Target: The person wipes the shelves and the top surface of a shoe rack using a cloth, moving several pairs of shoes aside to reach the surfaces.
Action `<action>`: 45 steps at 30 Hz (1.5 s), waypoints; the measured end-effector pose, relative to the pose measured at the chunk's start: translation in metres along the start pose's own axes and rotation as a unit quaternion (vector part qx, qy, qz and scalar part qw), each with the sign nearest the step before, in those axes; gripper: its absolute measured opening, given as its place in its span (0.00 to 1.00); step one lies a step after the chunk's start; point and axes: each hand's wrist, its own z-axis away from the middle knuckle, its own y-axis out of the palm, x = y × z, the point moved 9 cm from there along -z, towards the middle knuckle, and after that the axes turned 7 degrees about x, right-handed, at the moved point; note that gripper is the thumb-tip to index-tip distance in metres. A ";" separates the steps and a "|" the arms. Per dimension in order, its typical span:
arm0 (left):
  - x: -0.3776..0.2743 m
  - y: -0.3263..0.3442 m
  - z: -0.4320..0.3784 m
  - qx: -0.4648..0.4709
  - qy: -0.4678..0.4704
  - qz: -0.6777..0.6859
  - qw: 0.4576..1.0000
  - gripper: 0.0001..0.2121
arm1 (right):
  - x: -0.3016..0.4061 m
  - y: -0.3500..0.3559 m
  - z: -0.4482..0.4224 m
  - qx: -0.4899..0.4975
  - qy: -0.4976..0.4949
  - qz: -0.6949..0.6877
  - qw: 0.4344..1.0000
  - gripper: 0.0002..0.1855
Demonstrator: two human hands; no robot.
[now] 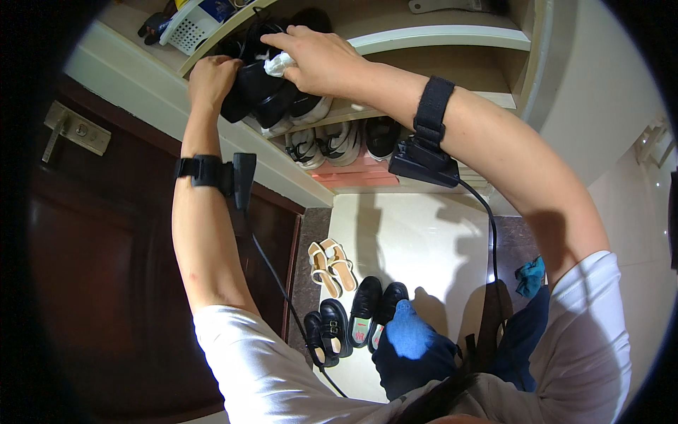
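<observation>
In the upper left of the head view, my left hand (214, 79) has its fingers curled at the side of a black shoe (257, 82). Its thumb rests along the shoe's edge, and the fingertips are hidden. My right hand (320, 58) pinches a crumpled white tissue (279, 64) against the same dark footwear, with the index finger stretched out to the left. More black shoes with laces (265, 26) are bunched behind, too dark to tell apart. Below my hands, white-soled shoes (312, 108) poke out over the shelf edge.
Sneakers (339, 143) and a black shoe (382, 138) fill the lower shelf, above a pink box (360, 172). A white basket (193, 29) stands upper left. Sandals (333, 265) and black shoes (365, 305) lie on the floor beside a dark door (106, 238). Cables (275, 275) trail from both wrists.
</observation>
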 end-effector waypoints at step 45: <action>0.113 0.080 0.009 -0.145 -0.062 0.201 0.967 0.30 | -0.037 0.050 -0.083 -0.043 0.094 0.004 0.995 0.11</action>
